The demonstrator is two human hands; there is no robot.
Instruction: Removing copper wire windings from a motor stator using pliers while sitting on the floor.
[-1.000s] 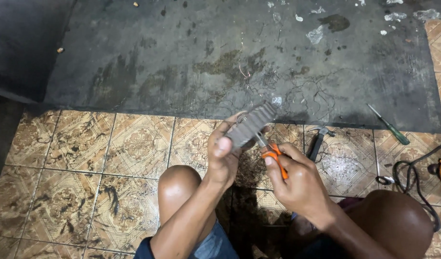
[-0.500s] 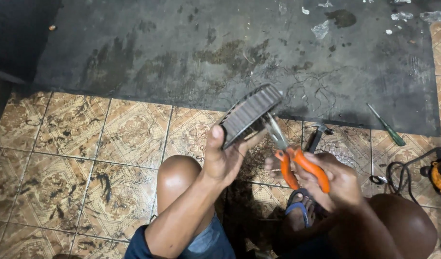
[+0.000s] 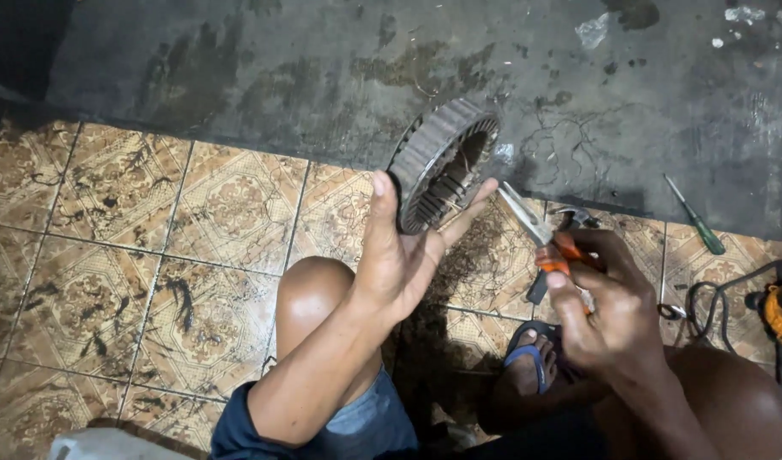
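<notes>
Above the tiled floor [image 3: 152,255]: left hand [image 3: 399,255], grip clamped on a ribbed metal ring [image 3: 442,162], held upright. Just right of it: right hand [image 3: 608,307], grip closed round orange-handled pliers [image 3: 544,234], tips near the ring, not touching. Further right: green screwdriver [image 3: 696,217], on a dark mat [image 3: 323,68].

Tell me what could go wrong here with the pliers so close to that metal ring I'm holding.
1. The pliers in the right hand point at the left hand; a slip could jab the fingers.
2. The slotted metal ring is only propped on the palm and fingertips, so it might drop onto the tiled floor or the bare knee.
3. Wire strands inside the ring may prick skin.
</notes>
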